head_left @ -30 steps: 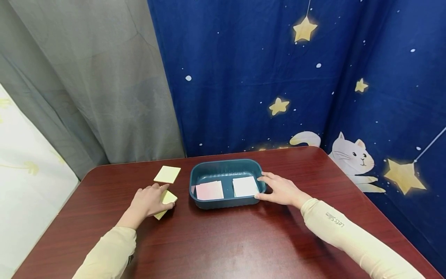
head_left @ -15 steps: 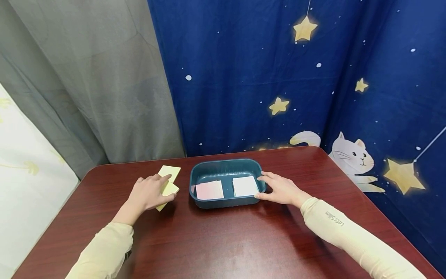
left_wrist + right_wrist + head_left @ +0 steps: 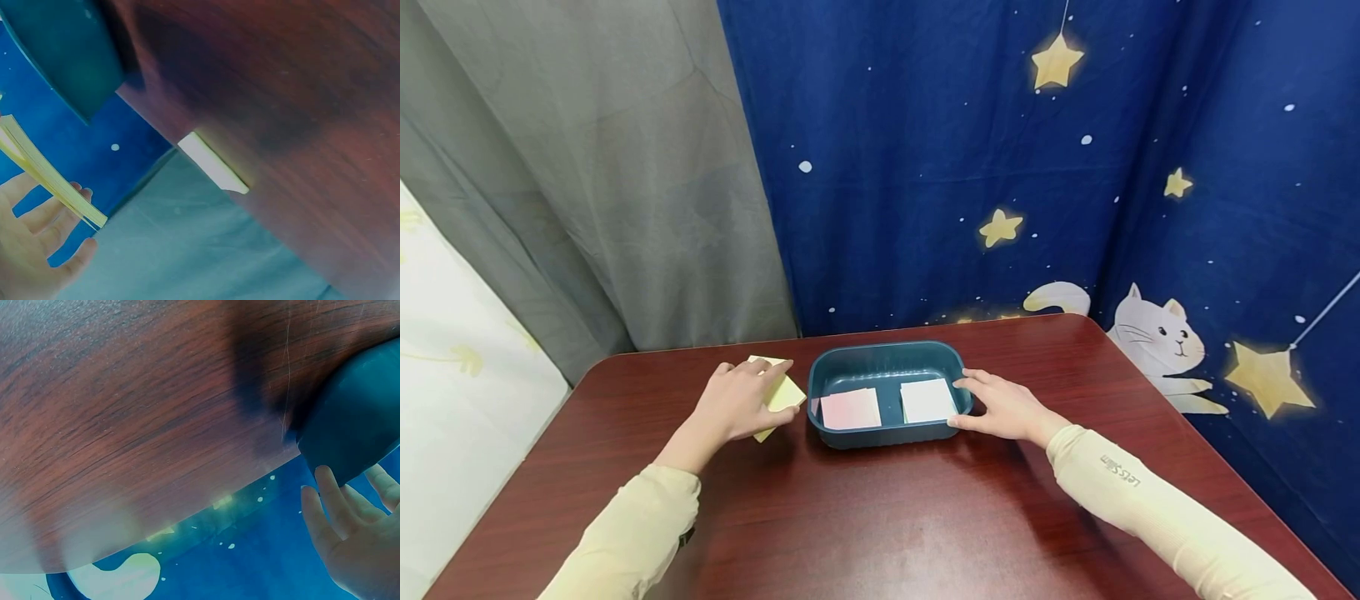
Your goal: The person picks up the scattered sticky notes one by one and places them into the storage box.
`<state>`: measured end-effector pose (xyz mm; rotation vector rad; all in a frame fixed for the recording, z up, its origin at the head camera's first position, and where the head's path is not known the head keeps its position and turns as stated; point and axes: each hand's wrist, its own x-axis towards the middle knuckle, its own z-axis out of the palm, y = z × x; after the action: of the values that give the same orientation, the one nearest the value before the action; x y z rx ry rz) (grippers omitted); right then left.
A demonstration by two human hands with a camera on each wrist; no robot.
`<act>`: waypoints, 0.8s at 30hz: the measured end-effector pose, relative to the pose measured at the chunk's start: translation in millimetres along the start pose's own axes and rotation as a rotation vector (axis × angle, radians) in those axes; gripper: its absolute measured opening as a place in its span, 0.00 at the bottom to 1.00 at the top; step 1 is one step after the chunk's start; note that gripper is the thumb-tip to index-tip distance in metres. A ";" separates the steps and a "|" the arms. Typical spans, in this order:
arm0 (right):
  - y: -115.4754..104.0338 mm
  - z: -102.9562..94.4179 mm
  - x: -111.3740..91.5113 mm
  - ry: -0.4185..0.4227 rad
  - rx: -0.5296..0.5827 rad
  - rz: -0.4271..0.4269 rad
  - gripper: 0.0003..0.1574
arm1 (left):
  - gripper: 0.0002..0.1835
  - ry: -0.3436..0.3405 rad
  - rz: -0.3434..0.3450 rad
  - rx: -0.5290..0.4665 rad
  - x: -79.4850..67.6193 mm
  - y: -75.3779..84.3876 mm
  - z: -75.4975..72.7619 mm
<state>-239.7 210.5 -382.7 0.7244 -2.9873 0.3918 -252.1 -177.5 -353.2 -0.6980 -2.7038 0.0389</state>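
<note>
My left hand [image 3: 737, 402] grips a yellow sticky-note pad [image 3: 787, 395] between thumb and fingers, just left of the dark teal plastic bin [image 3: 880, 436]. In the left wrist view the held pad [image 3: 56, 178] shows its layered edge. A second yellow pad [image 3: 212, 164] lies on the table; in the head view my left hand and the held pad mostly cover it. Inside the bin are a pink pad [image 3: 850, 409] at left and a white pad [image 3: 928, 401] at right. My right hand [image 3: 1009, 408] holds the bin's right end, thumb and fingertips at its rim.
Beneath everything is a reddish-brown wooden table [image 3: 880, 533] with rounded far corners. A grey curtain [image 3: 625, 167] and a blue star-patterned curtain [image 3: 925, 167] hang behind it.
My left hand has lifted the nearer yellow pad and carried it away and rightward toward the bin, overlapping the farther pad. The right hand and the bin have stayed put.
</note>
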 end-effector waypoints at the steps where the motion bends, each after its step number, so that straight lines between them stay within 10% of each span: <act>1: 0.1 0.1 0.1 0.000 0.000 0.000 0.45 | 0.37 0.003 0.007 0.003 1.3 1.1 -1.3; 24: 1.2 1.8 0.4 0.005 0.004 0.006 0.45 | 0.38 -0.015 0.068 -0.004 19.0 16.3 -6.8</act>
<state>-240.6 210.9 -384.7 0.7144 -2.9855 0.3989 -257.8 -154.6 -342.5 -0.7941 -2.6940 0.0551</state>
